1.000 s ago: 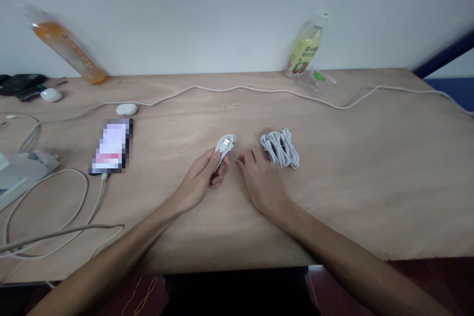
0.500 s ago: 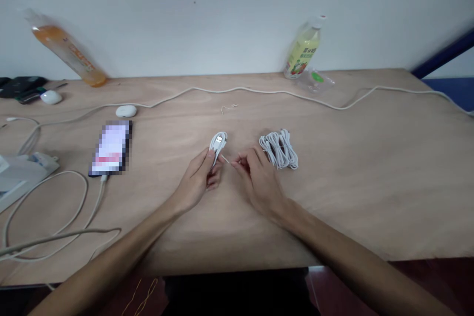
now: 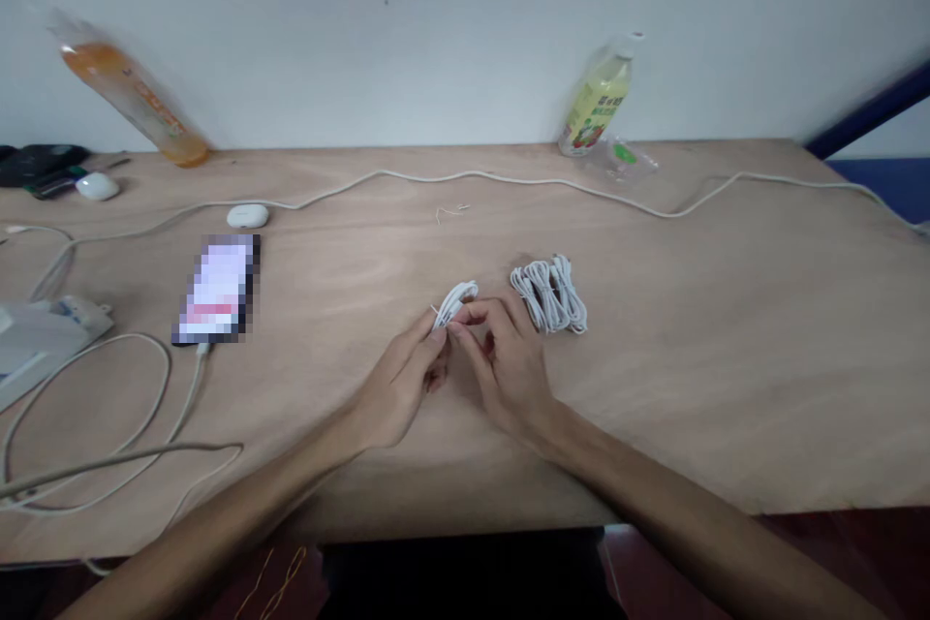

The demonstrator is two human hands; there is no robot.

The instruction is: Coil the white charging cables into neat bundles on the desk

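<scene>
A coiled white USB cable (image 3: 457,294) is pinched between the thumb and fingers of my left hand (image 3: 403,363), a little above the table. My right hand (image 3: 509,349) meets it from the right, thumb and forefinger pressed together against the coil on a thin white twist tie (image 3: 435,310). One end of that tie pokes out on the coil's left side; the rest is mostly hidden by fingers. Just beyond my right knuckles lie several bundled white cables (image 3: 550,294), side by side on the table.
Loose twist ties (image 3: 451,211) lie farther back. A long white cord (image 3: 465,174) crosses the wooden table (image 3: 727,358). At left are a plugged-in phone (image 3: 216,291), a white earbud case (image 3: 248,216) and an orange drink bottle (image 3: 135,102); a yellow-green bottle (image 3: 597,102) leans at the back.
My left hand has turned the coil, so its USB plug no longer shows, and shifted it right. My right hand, apart from the coil before with the tie stretched between, now touches it.
</scene>
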